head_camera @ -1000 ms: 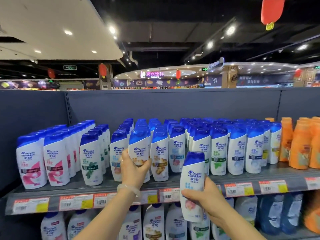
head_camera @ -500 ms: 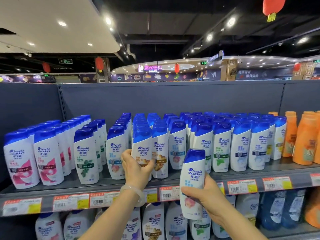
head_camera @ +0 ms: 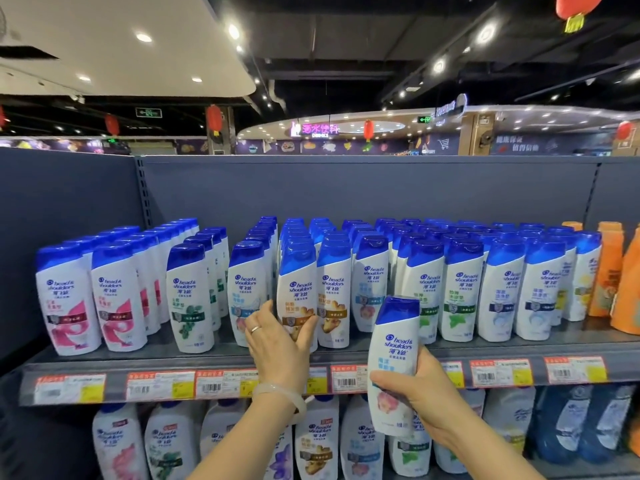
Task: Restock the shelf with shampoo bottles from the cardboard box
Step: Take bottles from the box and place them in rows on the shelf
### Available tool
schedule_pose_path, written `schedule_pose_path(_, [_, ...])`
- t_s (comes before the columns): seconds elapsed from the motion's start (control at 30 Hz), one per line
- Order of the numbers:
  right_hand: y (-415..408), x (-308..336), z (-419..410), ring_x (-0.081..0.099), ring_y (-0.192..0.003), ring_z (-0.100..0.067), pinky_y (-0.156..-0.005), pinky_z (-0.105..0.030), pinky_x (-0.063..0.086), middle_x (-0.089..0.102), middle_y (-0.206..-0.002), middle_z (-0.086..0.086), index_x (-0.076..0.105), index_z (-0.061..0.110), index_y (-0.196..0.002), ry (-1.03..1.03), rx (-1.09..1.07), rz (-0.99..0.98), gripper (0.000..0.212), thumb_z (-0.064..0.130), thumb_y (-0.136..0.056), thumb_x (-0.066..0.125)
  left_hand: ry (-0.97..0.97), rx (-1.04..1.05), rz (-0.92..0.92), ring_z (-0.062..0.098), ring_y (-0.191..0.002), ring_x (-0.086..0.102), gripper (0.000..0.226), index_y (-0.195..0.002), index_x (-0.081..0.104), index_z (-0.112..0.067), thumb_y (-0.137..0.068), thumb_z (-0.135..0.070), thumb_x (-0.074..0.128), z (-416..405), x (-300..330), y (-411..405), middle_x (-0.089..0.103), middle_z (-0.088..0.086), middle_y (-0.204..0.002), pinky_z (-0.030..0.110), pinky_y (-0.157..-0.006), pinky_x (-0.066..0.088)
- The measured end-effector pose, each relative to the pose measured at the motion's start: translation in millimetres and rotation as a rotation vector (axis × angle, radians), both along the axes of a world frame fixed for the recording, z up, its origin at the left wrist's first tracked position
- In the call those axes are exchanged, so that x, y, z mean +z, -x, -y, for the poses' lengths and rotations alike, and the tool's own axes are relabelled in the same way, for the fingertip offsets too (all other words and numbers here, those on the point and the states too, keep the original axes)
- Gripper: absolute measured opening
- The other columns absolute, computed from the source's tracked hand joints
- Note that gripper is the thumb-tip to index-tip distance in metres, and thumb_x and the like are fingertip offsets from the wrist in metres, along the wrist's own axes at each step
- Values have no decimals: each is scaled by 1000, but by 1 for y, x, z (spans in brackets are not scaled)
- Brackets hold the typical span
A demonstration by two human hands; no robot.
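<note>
Shampoo bottle point(head_camera: 393, 362), white with a blue cap and a pink flower near its base, sits upright in my right hand point(head_camera: 420, 393), out in front of the shelf edge point(head_camera: 242, 362) and partly covering the price tags point(head_camera: 346, 377) behind it. My right fingers point(head_camera: 384, 384) wrap across the bottle's lower front, with the thumb behind on the right side; the cap stands well above the fingertips.

My left hand point(head_camera: 277, 344) reaches up to the front row on the shelf. Its fingers are curled round the lower part of a ginger-label bottle point(head_camera: 298, 299), thumb on the right side of that bottle and the other fingers on its left, between it and the neighbouring peach-label bottle point(head_camera: 244, 299). I see a ring point(head_camera: 255, 329) on one finger and a pale bangle point(head_camera: 280, 396) on the wrist just below the shelf edge.

Left of my left fingers stand a green-leaf bottle point(head_camera: 190, 299) and pink-label bottles point(head_camera: 93, 299). Right of my right fingers the row runs on with more blue-capped bottles, then orange bottles point(head_camera: 613, 282) at the far end. Below both hands, a lower shelf holds larger bottles point(head_camera: 166, 441). I cannot see the cardboard box.
</note>
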State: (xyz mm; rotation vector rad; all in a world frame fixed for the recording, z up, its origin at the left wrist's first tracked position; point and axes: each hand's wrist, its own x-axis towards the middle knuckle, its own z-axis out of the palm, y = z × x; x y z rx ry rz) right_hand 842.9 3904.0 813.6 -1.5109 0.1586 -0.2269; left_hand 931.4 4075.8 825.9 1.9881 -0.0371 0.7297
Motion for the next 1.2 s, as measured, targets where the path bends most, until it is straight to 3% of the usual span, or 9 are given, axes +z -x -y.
schedule_pose_path(0.13, [-7,16,0,68,-75,-23,-64,-35,53,70,-89,-11,52,12,-101,50,-7,45,43,-5,-67,74,30,-46,26,20,-113,36,60,-122,43,-10,-75,-32,72,0,-1,3,45,10,-120,26,-91,31])
schedule_pose_path(0.27, [-29,51,1,63,-62,-22,-61,-37,51,67,-88,-16,50,12,-96,97,-10,161,41,-5,-67,74,36,-67,-12,24,-119,37,64,-127,40,-9,-76,-30,72,-1,0,6,42,11,-124,35,-99,35])
schedule_pose_path(0.4, [-53,67,1,63,-77,-27,-64,-39,51,66,-93,-15,51,14,-98,106,-30,233,43,-4,-67,75,25,-13,4,29,-124,37,72,-131,37,-6,-74,-33,73,-2,-6,22,39,13,-130,45,-105,37])
schedule_pose_path(0.57, [-69,56,1,64,-79,-28,-63,-37,54,66,-92,-14,52,17,-94,85,-89,217,42,-5,-66,75,-103,-265,134,19,-115,42,57,-124,47,-11,-76,-32,71,11,-28,51,40,-1,-118,34,-102,38])
schedule_pose_path(0.67, [-73,49,0,66,-76,-20,-55,-25,52,67,-88,-8,52,20,-92,87,-103,201,41,-3,-67,75,-189,-436,126,7,-122,34,57,-132,39,-20,-83,-39,61,27,-33,58,30,-13,-122,20,-106,29])
schedule_pose_path(0.73, [-76,48,1,65,-73,-21,-56,-28,52,67,-90,-12,52,15,-98,77,-74,179,42,-2,-67,75,-218,-486,103,4,-128,29,59,-137,31,-22,-87,-41,55,36,-34,57,28,-13,-130,12,-106,23])
schedule_pose_path(0.97, [-80,47,4,64,-87,-16,-65,-27,55,65,-98,-7,48,22,-98,129,-15,159,46,-3,-69,75,-345,-499,-25,5,-142,5,68,-147,8,-19,-93,-36,46,56,-32,48,6,-8,-155,14,-111,5])
schedule_pose_path(1.07, [-76,48,3,63,-97,-20,-78,-35,56,63,-110,-11,45,16,-109,232,-52,156,51,3,-70,76,-388,-484,-38,6,-142,7,69,-147,8,-21,-92,-38,46,61,-32,46,5,-8,-155,21,-114,10])
schedule_pose_path(1.2, [-68,52,0,58,-107,-20,-88,-35,51,59,-117,-7,42,10,-116,607,-179,114,61,27,-70,78,-394,-484,-52,8,-142,10,71,-148,8,-21,-91,-38,47,65,-31,45,6,-6,-156,24,-115,13])
